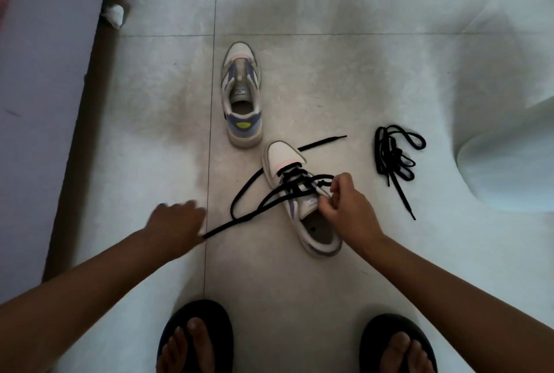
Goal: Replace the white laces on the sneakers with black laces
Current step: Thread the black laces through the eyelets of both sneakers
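Head cam: near sneaker (302,201) sat mid-frame, approx. half laced w/ black lace (254,213). Right hand (344,207) pinched lace at the eyelets; left hand (177,222) blurred, seemingly gripping the loose end. Far sneaker (242,94) above was laceless, spare lace bundle (395,153) at right still unused.

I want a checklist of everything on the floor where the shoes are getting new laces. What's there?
Surface: pale tiled floor, smudged.
Job's things: near sneaker partly threaded with a black lace; far sneaker has no lace; spare black lace bundled to the right.
Clutter: white crumpled wad by the left wall.
Hands: left hand blurred, pulling a lace end; right hand pinches the lace at the near sneaker's eyelets.
Cables: nothing seen.
Surroundings: person's feet in black sandals; pale rounded object at right.
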### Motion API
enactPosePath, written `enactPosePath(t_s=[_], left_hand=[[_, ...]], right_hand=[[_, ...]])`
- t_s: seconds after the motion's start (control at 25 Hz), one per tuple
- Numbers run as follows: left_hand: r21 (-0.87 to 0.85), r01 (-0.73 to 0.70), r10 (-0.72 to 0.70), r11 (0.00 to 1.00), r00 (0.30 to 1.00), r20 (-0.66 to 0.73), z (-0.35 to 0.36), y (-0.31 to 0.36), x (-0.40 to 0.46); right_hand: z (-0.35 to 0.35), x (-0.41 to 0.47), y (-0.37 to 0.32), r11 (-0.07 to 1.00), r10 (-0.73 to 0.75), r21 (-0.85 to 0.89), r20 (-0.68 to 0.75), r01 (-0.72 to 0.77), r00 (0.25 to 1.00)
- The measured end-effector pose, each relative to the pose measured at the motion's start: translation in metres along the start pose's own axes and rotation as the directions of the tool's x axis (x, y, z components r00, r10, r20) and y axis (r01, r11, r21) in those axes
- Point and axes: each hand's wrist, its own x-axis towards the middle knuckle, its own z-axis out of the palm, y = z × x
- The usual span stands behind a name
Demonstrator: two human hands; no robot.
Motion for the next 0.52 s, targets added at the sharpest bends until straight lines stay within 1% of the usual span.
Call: enactPosePath(t_s=[0.04,0.08,0.12,0.16,0.2,0.24,0.32,0.4,0.44,0.52], left_hand=[[-0.133,-0.056,0.038,0.99,0.99,-0.135,-0.016,0.018,0.006],[-0.242,-0.136,0.063,0.961,0.956,-0.286,-0.033,0.037,0.013],[-0.305,-0.217,0.081,0.927,0.912,-0.402,-0.048,0.056,0.02],[-0.339,-0.28,0.094,0.898,0.875,-0.475,-0.061,0.076,0.029],[-0.356,-0.316,0.106,0.879,0.859,-0.501,-0.07,0.093,0.037],[-0.347,-0.318,0.12,0.883,0.865,-0.487,-0.077,0.108,0.045],[-0.259,-0.274,0.147,0.926,0.894,-0.422,-0.083,0.126,0.058],[-0.154,-0.243,0.16,0.958,0.895,-0.417,-0.081,0.128,0.066],[-0.133,-0.236,0.162,0.963,0.894,-0.418,-0.078,0.127,0.069],[-0.173,-0.243,0.158,0.955,0.904,-0.398,-0.072,0.123,0.068]], right_hand=[[0.0,0.0,0.002,0.999,0.013,-0.039,0.018,-0.013,1.0],[-0.001,0.0,0.003,0.997,0.024,-0.08,0.033,-0.021,0.999],[-0.001,0.0,0.005,0.994,0.023,-0.111,0.04,-0.018,0.999],[-0.001,0.001,0.006,0.991,0.012,-0.131,0.042,-0.007,0.999],[-0.001,0.001,0.006,0.99,-0.001,-0.141,0.04,0.007,0.999],[-0.001,0.001,0.006,0.989,-0.011,-0.144,0.038,0.016,0.999],[-0.001,0.002,0.004,0.989,-0.015,-0.147,0.036,0.02,0.999],[-0.002,0.002,0.003,0.986,-0.02,-0.165,0.039,0.026,0.999],[-0.003,0.001,0.004,0.985,-0.031,-0.17,0.045,0.038,0.999],[-0.005,-0.002,0.004,0.982,-0.062,-0.173,0.066,0.072,0.996]])
